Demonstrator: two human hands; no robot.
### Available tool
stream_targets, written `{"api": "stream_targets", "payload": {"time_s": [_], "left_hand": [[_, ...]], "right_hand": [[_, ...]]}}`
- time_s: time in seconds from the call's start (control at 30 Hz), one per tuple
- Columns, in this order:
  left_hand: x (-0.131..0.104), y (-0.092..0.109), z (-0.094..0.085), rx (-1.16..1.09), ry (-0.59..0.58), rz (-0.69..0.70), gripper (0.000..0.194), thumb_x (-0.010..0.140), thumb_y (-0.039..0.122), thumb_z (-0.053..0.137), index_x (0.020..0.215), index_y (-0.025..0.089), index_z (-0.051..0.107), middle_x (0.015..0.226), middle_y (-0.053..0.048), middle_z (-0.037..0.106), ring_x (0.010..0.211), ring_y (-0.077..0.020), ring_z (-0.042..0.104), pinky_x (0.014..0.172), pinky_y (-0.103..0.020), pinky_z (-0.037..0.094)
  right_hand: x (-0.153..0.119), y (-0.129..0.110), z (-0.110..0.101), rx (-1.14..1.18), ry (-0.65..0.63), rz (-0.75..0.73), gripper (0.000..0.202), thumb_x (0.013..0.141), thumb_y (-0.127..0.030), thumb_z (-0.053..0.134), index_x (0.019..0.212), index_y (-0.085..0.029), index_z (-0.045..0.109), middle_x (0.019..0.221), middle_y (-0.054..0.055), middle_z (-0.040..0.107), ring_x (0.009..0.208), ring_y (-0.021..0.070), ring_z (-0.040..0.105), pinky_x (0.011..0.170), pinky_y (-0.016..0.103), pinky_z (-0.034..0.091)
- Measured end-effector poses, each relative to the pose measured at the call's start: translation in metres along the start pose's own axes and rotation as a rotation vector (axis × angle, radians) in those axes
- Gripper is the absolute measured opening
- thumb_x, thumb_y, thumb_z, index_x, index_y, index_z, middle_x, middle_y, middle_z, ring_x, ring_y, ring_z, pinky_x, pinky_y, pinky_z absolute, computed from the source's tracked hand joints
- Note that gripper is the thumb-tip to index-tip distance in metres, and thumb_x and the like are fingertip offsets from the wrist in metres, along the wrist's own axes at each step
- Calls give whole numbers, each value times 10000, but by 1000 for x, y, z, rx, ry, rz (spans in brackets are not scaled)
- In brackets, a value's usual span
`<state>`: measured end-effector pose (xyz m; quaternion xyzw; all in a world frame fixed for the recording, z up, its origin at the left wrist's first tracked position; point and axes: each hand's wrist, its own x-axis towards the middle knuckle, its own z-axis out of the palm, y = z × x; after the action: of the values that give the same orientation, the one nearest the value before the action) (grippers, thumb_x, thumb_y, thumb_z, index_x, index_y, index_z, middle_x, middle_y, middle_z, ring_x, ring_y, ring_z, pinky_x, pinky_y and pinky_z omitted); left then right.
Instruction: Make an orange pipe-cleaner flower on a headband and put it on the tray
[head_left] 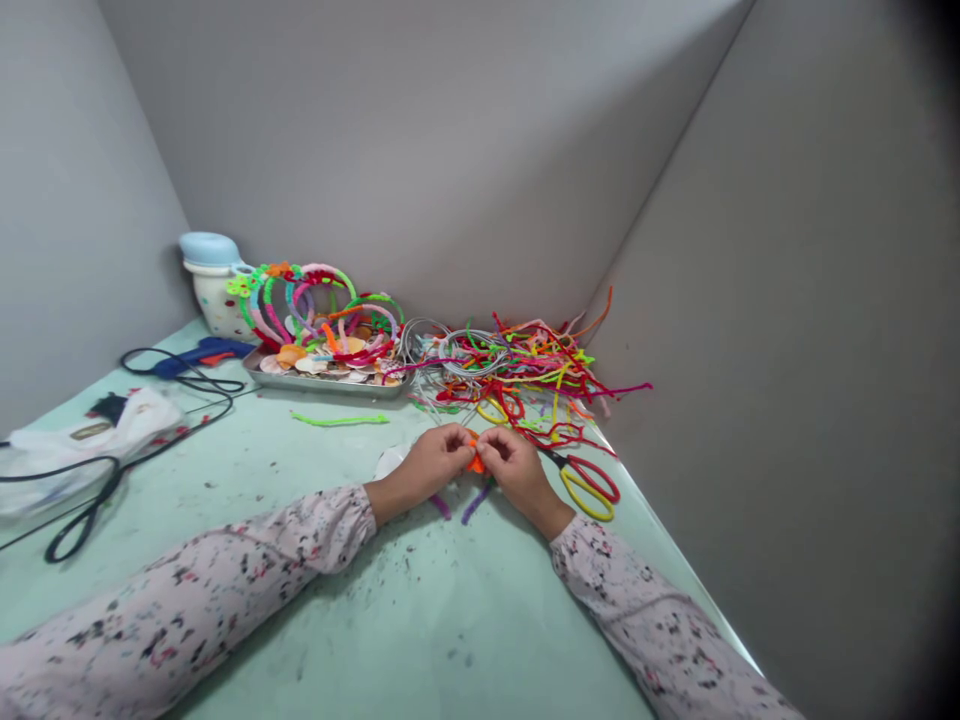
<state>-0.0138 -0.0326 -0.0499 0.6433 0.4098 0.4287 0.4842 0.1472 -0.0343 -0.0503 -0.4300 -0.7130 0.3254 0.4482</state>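
Near the middle of the table, my left hand (436, 460) and my right hand (516, 468) meet, each pinching a small orange fuzzy piece (476, 458) between thumb and fingers. Two purple fuzzy ends (477, 502) stick out below the hands; how they join the orange piece is hidden. A white round piece (390, 461) lies beside my left hand, partly covered by it. Scissors with red and yellow handles (590, 486) lie just right of my right hand.
A metal tray (322, 385) holds shells and colourful hoops. Tangled pipe cleaners (525, 360) lie behind my hands. A green strip (340, 420), blue glue gun (202, 355), black cable (112, 490), plastic bag (142, 415) and lidded cup (214, 290) are leftward. Walls border the table.
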Motion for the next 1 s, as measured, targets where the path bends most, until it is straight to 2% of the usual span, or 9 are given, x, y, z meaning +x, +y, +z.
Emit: {"api": "stream_targets", "payload": {"time_s": [0.2, 0.4, 1.0], "left_hand": [[-1, 4, 1, 8, 12, -4, 76, 727, 220, 535, 705, 150, 552, 604, 29, 522, 543, -90, 451, 504, -197, 344], [0, 3, 0, -24, -4, -12, 91, 733, 242, 529, 710, 155, 547, 597, 33, 513, 527, -91, 439, 496, -199, 335], [0, 4, 0, -48, 2, -25, 101, 730, 256, 537, 696, 162, 534, 566, 43, 497, 510, -91, 426, 487, -202, 323]], "right_hand": [[-1, -3, 0, -78, 2, -50, 101, 817, -225, 511, 747, -182, 569, 662, -8, 566, 598, 127, 504, 566, 236, 402], [-2, -6, -1, -113, -1, -82, 124, 837, -240, 498, 743, -189, 561, 667, -4, 557, 623, 137, 499, 575, 242, 393], [-1, -5, 0, -4, -20, -41, 109, 828, -232, 494, 746, -188, 551, 635, -23, 533, 559, 122, 503, 531, 230, 397]]}}
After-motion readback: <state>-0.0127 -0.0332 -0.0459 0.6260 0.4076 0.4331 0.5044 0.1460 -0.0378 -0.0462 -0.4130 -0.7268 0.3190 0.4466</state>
